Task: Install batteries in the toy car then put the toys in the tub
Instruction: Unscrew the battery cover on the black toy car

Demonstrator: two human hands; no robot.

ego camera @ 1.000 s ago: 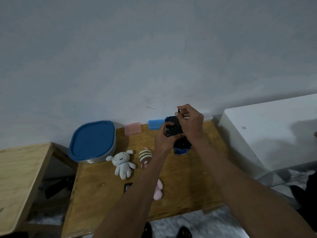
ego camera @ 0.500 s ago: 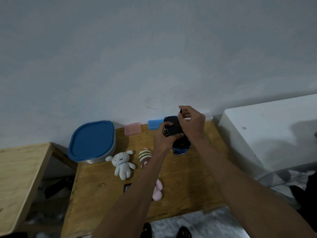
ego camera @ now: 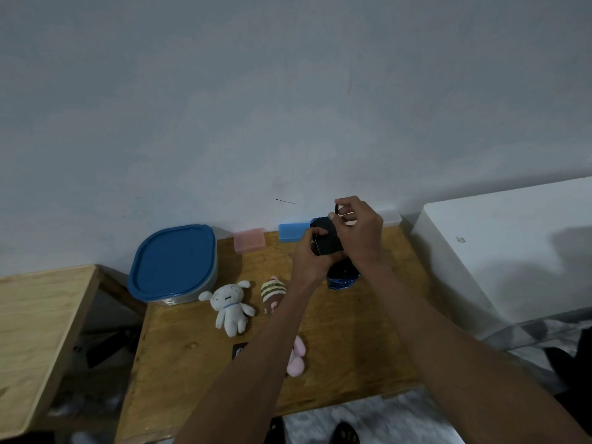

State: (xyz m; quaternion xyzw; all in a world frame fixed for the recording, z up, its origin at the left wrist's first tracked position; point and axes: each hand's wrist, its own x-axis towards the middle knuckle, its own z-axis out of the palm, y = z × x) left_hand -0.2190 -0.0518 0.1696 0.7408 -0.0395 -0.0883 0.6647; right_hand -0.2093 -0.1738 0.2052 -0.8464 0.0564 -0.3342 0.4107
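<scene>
I hold the dark toy car [ego camera: 326,240] up over the far right part of the wooden table [ego camera: 346,331], underside towards me. My left hand [ego camera: 312,257] grips its left side. My right hand [ego camera: 360,232] rests over its right side and pinches a thin black stick-like part [ego camera: 336,208] at the top. The car's blue end [ego camera: 342,277] shows below my hands. The tub [ego camera: 174,264], with its blue lid on, stands at the table's back left. A white plush [ego camera: 231,304], a striped plush [ego camera: 273,293] and a pink plush [ego camera: 296,360] lie on the table.
A pink box [ego camera: 250,240] and a blue box [ego camera: 293,232] sit against the wall. A small black card [ego camera: 239,350] lies beside my left forearm. A white cabinet [ego camera: 512,245] stands to the right, a second wooden table [ego camera: 35,325] to the left.
Both hands and the car have stayed in nearly the same place. My right fingers have shifted slightly on the thin black part at the top.
</scene>
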